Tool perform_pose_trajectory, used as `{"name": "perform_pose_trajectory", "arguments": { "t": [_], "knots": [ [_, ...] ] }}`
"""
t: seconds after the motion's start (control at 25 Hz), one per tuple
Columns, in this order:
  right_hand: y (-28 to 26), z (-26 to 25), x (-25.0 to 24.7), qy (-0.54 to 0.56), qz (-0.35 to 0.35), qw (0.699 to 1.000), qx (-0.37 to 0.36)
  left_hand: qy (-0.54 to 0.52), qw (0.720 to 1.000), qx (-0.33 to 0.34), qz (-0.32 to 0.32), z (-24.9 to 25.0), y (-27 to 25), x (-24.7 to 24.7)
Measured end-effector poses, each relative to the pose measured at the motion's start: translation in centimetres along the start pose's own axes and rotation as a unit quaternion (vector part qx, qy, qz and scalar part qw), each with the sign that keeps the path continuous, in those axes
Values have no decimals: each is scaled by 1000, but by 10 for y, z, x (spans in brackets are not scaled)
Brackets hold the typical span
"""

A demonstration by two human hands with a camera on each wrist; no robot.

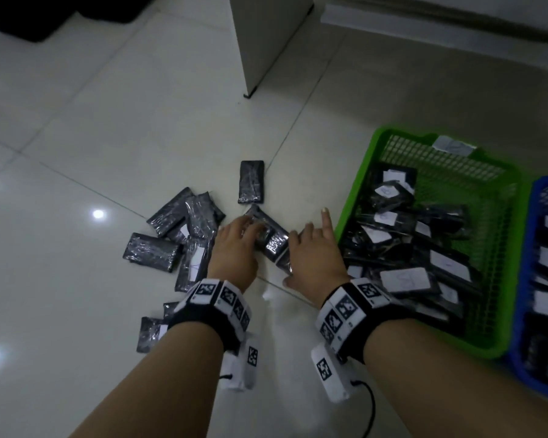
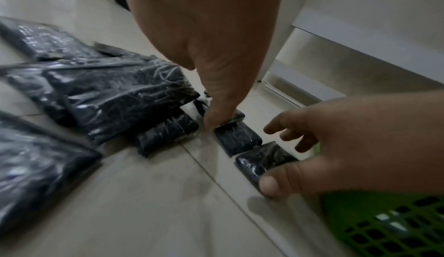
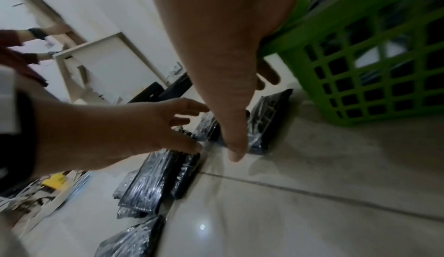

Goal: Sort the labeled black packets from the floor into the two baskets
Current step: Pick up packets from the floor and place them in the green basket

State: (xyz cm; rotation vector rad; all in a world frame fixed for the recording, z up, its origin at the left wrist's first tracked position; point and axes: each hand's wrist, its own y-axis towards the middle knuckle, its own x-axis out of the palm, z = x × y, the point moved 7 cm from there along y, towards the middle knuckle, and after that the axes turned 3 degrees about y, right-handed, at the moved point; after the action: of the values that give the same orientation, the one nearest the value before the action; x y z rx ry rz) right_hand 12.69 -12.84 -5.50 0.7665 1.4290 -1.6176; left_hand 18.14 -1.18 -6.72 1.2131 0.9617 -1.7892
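Floor tiles (image 1: 108,121): both hands (image 1: 234,248) reaching onto packets (image 1: 271,238)

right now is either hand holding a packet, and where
Neither has lifted one. The left hand touches the end of a packet on the floor; the right hand hovers open over the next one.

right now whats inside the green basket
The green basket holds a pile of black packets, many showing white labels. Its far end shows bare mesh. Whatever lies beneath the top layer is covered, and the label writing is unreadable.
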Motion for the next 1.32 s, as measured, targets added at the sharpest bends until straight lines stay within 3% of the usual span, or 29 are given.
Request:
{"name": "perform_pose_trajectory", "arguments": {
  "t": [0.12,0.28,0.36,0.44,0.52,0.6,0.68,0.72,0.76,0.84,1.0,1.08,1.12,1.2,1.32],
  "knots": [
    [14,-3,7,-47,-50,998,14,29,998,32,-56,4,19,19],
    [9,-5,2,-1,-23,1000,-11,-68,997,5,23,2,18,16],
    [2,1,-11,75,32,996,-29,-162,986,-25,40,5,7,6],
    [-5,19,-31,251,94,963,-34,-254,962,-72,67,5,-4,-8],
    [-18,52,-43,483,139,865,9,-359,919,-139,86,3,-14,-18],
    [-30,82,-42,660,164,731,53,-514,825,-220,81,10,-25,-20],
    [-40,102,-33,780,152,602,87,-641,722,-250,75,33,-31,-24],
    [-43,111,-29,813,142,556,96,-659,706,-250,69,47,-32,-29],
    [-44,113,-24,826,136,536,103,-659,707,-249,64,56,-35,-30],
    [-51,130,-20,820,148,539,121,-669,701,-242,49,78,-33,-31],
    [-68,163,-3,828,170,507,166,-718,652,-244,14,110,-30,-19],
    [-79,180,11,825,179,499,195,-721,648,-245,2,122,-31,-11],
    [-83,186,19,816,184,506,211,-711,659,-246,-3,126,-30,-8],
    [-92,199,34,775,198,550,240,-647,726,-232,-4,131,-30,-1],
    [-100,209,51,664,201,670,265,-467,868,-171,2,143,-29,0]
  ]
}}
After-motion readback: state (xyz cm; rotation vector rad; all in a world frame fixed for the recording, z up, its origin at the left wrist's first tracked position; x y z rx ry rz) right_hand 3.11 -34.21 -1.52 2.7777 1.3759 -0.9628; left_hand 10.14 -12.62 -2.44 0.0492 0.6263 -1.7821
